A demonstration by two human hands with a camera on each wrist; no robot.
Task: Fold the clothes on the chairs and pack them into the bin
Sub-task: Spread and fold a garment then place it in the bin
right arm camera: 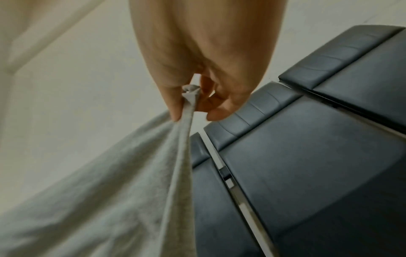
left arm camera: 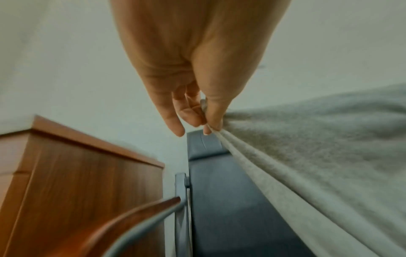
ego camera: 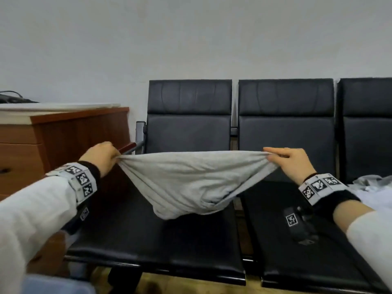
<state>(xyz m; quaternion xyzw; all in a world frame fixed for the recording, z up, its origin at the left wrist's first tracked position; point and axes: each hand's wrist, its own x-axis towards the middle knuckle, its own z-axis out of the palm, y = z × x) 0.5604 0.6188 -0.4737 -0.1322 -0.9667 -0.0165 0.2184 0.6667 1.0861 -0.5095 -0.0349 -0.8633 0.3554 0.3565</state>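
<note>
Cloth spread is the step in hand, by my reading: a grey garment [ego camera: 191,183] hangs stretched between two hands above the black chairs [ego camera: 161,236], and it wants to be pulled level and laid flat on a seat before any fold. To do it well, keep both pinches at equal height, draw the top edge taut so the sagging belly smooths out, then lower the bottom onto the seat first.

At the left of the head view stands a wooden cabinet [ego camera: 63,145]; just right of it the left hand [ego camera: 101,158] pinches one gathered corner between thumb and fingertips, the other fingers [left arm camera: 175,121] loosely extended. The garment fills the middle of the frame, its low fold hanging close over the seat; whether it touches I cannot tell. At the right the right hand [ego camera: 290,162] pinches the other bunched corner. More pale clothes [ego camera: 373,187] lie at the far right edge. No bin is clearly in view.
</note>
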